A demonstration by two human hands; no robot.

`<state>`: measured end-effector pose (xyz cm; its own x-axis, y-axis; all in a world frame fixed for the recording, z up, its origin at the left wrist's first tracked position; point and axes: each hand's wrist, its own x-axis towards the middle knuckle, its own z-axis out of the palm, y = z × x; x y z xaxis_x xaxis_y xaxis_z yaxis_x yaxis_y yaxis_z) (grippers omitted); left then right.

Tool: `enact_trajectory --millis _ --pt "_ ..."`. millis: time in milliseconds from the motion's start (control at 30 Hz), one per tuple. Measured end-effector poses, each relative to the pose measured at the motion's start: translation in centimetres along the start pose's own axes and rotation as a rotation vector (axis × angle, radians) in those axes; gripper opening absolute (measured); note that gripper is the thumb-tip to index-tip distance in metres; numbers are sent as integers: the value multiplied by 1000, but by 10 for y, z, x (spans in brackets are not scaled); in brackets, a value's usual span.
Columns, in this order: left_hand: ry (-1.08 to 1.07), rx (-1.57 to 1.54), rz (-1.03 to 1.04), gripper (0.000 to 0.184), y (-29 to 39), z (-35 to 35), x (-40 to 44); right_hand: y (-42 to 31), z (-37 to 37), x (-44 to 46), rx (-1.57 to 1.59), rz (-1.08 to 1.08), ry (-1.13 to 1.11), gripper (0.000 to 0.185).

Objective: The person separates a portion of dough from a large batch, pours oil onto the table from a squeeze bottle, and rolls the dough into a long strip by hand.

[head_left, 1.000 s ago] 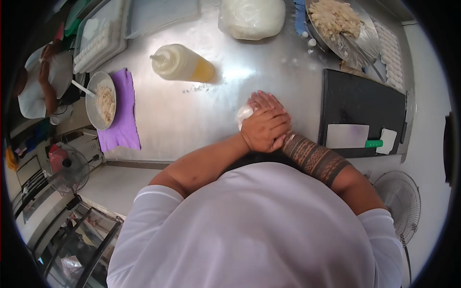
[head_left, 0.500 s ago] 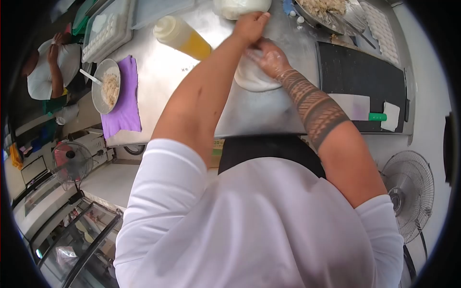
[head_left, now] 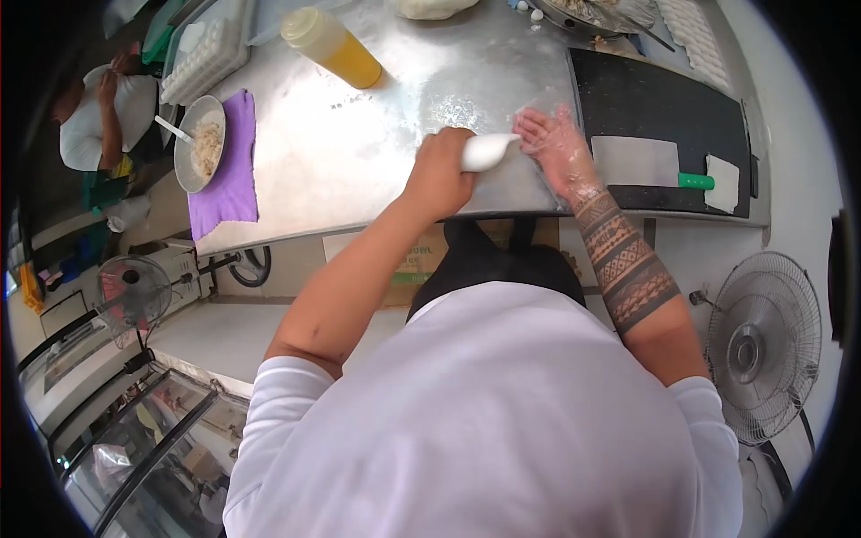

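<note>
Near the counter's front edge (head_left: 296,226), dough (head_left: 489,152), best held lightly, is gripped by the left hand (head_left: 441,170); the right hand (head_left: 558,151) is spread.

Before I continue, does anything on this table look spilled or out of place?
Slightly, yes. A shiny, wet-looking smear lies on the steel table just beyond the white dough-like piece in the left hand, and small white bits lie loose on the table's far side. They may be residue and scraps.
</note>
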<state>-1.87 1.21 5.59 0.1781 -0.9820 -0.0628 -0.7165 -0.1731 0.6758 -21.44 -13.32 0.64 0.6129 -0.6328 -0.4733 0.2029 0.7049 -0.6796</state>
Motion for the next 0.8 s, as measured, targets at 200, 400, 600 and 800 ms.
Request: enact_trajectory --millis 200,400,600,800 --pt "82 -245 228 43 -32 40 29 6 63 4 -314 11 -121 58" --pt "204 -267 -11 52 -39 50 39 24 79 16 -1024 -368 5 53" --pt "210 -855 -139 88 -20 -2 12 60 58 15 -1448 -862 -86 62" --pt "99 -74 552 49 -5 14 48 87 52 42 -2053 -748 -72 68"
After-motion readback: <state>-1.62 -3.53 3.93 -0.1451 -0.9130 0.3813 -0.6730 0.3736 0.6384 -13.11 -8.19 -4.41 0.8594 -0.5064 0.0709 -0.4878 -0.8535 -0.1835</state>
